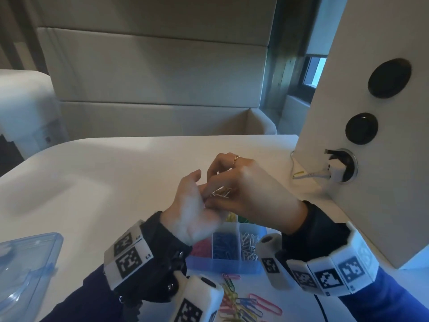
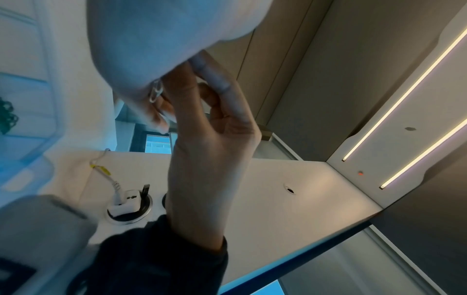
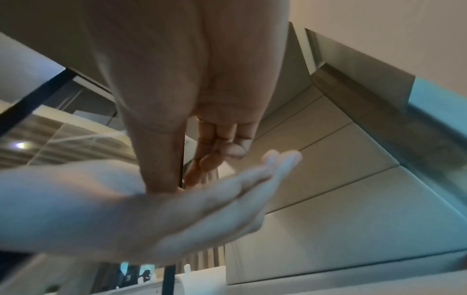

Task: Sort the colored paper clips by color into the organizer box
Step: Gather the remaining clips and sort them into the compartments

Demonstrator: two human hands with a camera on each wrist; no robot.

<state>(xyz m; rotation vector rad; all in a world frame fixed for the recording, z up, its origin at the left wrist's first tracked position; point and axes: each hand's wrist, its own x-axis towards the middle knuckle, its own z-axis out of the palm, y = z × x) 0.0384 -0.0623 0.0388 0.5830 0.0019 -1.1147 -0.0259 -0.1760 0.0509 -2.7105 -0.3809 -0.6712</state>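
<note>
While cupped at frame centre, left hand cradling white paper clips; right hand pinching them above organizer box, lower centre; loose colored clips beneath.

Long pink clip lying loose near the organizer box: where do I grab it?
Pinch the pink clip across its two long wires near the middle, coming straight down. It lies flat on the table, angled, its right end free of the clip pile.
</note>
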